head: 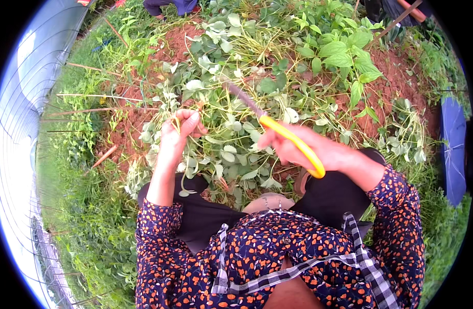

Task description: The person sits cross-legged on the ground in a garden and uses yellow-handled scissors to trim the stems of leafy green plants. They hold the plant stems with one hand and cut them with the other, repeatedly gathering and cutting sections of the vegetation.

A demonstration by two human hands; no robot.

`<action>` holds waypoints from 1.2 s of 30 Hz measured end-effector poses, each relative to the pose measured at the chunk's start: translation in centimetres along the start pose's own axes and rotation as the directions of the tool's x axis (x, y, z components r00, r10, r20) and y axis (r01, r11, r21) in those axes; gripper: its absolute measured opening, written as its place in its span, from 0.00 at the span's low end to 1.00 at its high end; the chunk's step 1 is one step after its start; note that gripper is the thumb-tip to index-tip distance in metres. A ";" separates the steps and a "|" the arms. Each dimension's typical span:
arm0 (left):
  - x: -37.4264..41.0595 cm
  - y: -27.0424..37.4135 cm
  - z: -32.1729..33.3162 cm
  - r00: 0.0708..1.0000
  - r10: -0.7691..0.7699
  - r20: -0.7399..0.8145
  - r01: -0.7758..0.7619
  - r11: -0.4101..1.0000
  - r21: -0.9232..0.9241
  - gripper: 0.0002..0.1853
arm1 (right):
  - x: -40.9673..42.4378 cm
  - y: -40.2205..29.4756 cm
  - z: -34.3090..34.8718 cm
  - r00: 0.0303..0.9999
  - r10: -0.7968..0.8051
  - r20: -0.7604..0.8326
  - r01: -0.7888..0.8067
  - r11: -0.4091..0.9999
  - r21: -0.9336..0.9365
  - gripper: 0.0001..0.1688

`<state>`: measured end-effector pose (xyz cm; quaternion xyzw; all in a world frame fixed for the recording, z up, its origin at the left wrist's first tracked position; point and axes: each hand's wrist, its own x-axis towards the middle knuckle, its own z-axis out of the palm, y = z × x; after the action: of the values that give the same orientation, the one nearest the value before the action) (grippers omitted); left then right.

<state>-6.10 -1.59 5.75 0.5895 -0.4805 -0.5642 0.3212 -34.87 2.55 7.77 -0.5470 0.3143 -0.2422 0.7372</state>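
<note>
My left hand [184, 125] pinches a thin, pale plant stem between thumb and fingers. A small brownish tuft [200, 105] shows just beyond the fingertips. My right hand [304, 146] grips scissors by their curved yellow handle [292, 139]. Their dark blades [244, 96] point up and left, apart from my left hand; motion blur hides whether they are spread. Below both hands lies a heap of cut or pulled strawberry-like plants [236, 152], with pale undersides of leaves turned up and long stems tangled.
Red soil [379, 92] shows around the heap. A broad-leaved green plant [348, 58] stands at the upper right. Thin stakes [101, 96] lean in on the left. A blue panel [452, 150] is at the right. Parts of other people [174, 5] appear along the top edge.
</note>
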 end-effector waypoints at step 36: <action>8.8 -2.0 2.2 0.985 0.080 -0.155 0.000 0.890 0.457 0.23 | -0.4 9.0 -5.1 0.924 0.251 -0.290 -0.181 0.952 0.249 0.43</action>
<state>-8.73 -8.80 0.45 0.6841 -0.5822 -0.3769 0.2256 -38.75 2.06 -1.78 -0.3787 0.4592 -0.2767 0.7545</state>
